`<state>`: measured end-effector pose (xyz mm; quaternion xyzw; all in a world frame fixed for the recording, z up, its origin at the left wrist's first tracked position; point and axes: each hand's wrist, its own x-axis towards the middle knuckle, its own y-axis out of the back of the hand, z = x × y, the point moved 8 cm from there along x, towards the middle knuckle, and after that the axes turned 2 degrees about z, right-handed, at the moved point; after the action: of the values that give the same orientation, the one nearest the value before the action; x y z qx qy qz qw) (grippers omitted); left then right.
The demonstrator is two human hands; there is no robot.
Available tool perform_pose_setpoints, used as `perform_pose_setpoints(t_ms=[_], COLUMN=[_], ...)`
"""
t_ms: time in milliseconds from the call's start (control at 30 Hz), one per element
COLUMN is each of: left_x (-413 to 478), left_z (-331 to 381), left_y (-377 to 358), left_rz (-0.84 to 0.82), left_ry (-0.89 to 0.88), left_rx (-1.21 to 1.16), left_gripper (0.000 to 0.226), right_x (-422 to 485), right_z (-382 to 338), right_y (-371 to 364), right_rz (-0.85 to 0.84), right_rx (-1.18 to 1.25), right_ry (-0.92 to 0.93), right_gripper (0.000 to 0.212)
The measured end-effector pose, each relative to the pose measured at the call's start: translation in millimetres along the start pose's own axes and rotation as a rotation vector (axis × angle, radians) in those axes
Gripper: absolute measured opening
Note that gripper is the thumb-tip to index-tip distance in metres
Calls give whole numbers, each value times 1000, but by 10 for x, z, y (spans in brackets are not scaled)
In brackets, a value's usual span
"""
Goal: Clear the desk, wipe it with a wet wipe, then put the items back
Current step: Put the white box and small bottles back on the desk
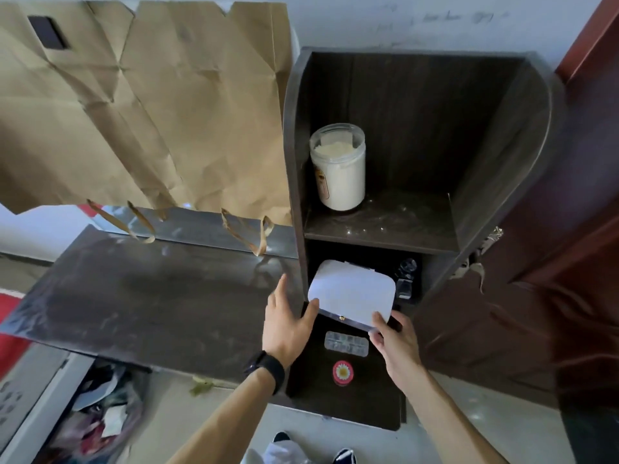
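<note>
White box: a flat white box [351, 293] with rounded corners, held at the mouth of the lower compartment of the shelf unit [382, 229]. Its far edge is just inside the opening and its near edge faces you.
Long axis: runs left to right across the opening, tipped slightly, with the right end nearer you.
Right hand: your right hand [398, 343] pinches the near right corner, thumb on top and fingers below.
Left hand: your left hand [289, 326] has straight fingers lying along the shelf unit's left upright; only the thumb touches the near left corner.
Direction: the box lies just ahead of both hands, and the compartment is straight beyond it. The right hand seems to carry the weight while the left one guides.
Surface: the dark surface [150, 296] stretches left of the shelf unit, and the stretch in view is bare and streaked.
Beneath the box: a clear tray [346, 343] and a red round lid [343, 371] lie on the dark board.
Inside the compartment: a glass bottle [405, 276] stands at the right, near the box's right end.
Upper shelf: a jar [338, 169] of pale powder stands in the left corner.
Likely step: I judge the box is being put back or taken out; I cannot tell which.
</note>
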<state>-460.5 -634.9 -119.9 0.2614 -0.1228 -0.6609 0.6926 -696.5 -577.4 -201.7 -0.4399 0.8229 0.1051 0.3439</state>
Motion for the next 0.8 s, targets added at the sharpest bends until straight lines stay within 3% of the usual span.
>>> perform_pose_setpoints(t_ms=[67,133,200,300,367,633,800], left_x=[-195,-387,-545,-742,-830,-718,-189], left_z=[-378,-627,-831,-1108,-1301,-2078,-2516], left_y=[-187,-254,-228,-60,96,1147,1977], left_rz=[-161,-237,-231,-156,-123,66,181], left_ry=[307,432,504,572,624,738,711], left_rx=[-211,-276,-354,-460,-514,-698,-667], left_gripper=[91,94,78,46,38,32,29], right_x=[-180,-351,-479,-563,-595,-764,-632], right_z=[130,304,477,723,869,1281,1247], right_y=[117,208,240,207,69,-1089,-2099], right_rz=[-15,-42,-93,-144,-194,-528,-568], right_rx=[-34,-55,-95,-187,-249,-696,-1067], right_ry=[4,-6,-19,-44,-61,-5,288], right_gripper=[45,46,46,45,44,42,49])
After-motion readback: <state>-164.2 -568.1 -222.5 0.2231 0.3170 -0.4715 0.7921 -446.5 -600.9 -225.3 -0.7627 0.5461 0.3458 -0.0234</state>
